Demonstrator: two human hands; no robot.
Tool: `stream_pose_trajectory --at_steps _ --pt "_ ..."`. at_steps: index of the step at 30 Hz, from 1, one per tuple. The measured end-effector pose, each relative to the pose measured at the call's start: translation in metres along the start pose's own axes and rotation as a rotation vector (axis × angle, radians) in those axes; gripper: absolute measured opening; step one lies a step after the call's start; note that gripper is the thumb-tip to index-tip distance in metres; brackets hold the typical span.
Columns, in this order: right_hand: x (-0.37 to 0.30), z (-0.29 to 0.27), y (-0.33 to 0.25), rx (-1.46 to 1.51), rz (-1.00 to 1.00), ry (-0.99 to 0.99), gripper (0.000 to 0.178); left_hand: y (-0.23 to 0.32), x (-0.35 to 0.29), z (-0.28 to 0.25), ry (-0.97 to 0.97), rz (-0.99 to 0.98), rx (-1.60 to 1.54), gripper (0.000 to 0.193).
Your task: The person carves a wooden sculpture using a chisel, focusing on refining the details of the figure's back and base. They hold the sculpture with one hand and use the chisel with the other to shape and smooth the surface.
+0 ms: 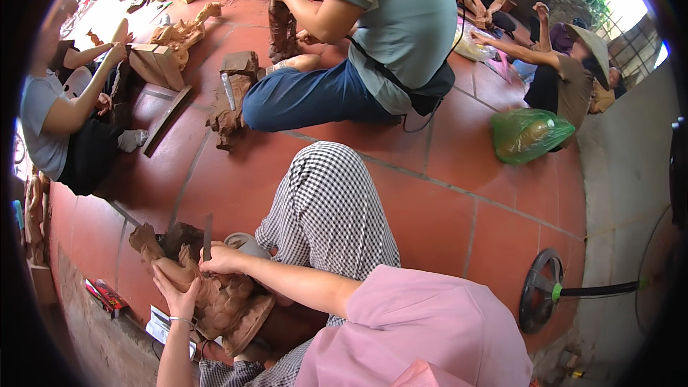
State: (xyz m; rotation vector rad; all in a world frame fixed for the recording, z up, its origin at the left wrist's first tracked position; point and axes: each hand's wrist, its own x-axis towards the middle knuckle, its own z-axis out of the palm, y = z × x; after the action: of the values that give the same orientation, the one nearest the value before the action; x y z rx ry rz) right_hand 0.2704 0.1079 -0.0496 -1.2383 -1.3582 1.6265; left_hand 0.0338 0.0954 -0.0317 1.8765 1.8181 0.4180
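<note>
A brown wood carving [226, 307] with rounded, knobbly forms leans between my legs at the lower left. My left hand [178, 294] grips its side, thumb and fingers spread around the wood. Closed in my right hand [223, 259] is a thin, flat, dark strip-like tool [208, 229] that stands upright above the fist; whether it is a file or a blade I cannot tell. The tool's lower end is hidden by the fingers, close to the carving's upper part. A pale round container [247, 245] sits just behind my right hand.
Red packets [106, 295] and a white paper [161, 326] lie left of the carving. Ahead, a person [394, 36] sits holding a dark carving [282, 29]. A wood piece [233, 97], green bag [532, 134] and black round base [542, 290] rest on the tiles. Others sit left and right.
</note>
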Motion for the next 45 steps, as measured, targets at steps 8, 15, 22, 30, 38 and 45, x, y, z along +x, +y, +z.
stream_pose_trajectory --at_steps 8,15,22,30,38,45 --pt "0.009 0.014 0.024 0.460 0.110 0.059 0.015 -0.015 0.014 -0.024 -0.227 -0.009 0.015 0.134" --pt "0.014 0.009 0.034 0.329 0.117 -0.089 0.021 0.012 0.010 -0.017 -0.159 -0.081 0.166 0.142" --pt "-0.013 0.006 -0.015 0.149 0.152 -0.131 0.030 0.032 0.003 -0.023 -0.222 -0.290 0.169 0.138" --pt "-0.011 0.007 -0.008 0.092 0.114 -0.153 0.030 0.004 0.017 -0.023 -0.365 -0.188 0.154 0.141" --pt "-0.007 -0.002 -0.006 0.185 0.141 -0.154 0.014 0.011 0.008 -0.013 -0.256 -0.157 0.138 0.139" --pt "-0.012 0.009 -0.009 0.012 0.048 -0.138 0.014 0.008 0.001 -0.019 -0.250 -0.135 0.168 0.138"
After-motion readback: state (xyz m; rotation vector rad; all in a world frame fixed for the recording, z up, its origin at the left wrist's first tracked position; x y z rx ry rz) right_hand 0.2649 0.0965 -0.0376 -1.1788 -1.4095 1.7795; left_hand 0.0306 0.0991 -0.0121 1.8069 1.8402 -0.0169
